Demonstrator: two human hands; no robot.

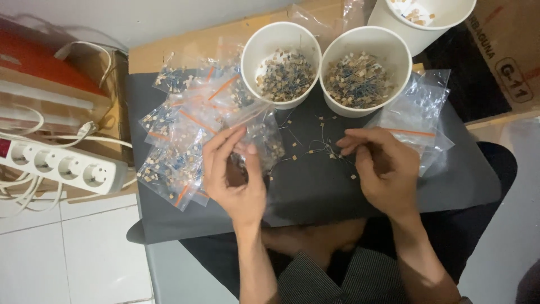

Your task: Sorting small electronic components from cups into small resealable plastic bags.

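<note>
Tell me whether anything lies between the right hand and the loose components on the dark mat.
Nothing visible does. The right hand has its fingertips already at the loose components on the dark mat; the paper cups stand farther back.

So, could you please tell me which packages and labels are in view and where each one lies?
Filled zip bags: piled left on the dark mat, clear, orange strips.
Empty zip bag: right of the hands, clear.
Cardboard box: top right, brown, dark print.
Paper cups: top centre, white, holding small components.
</note>
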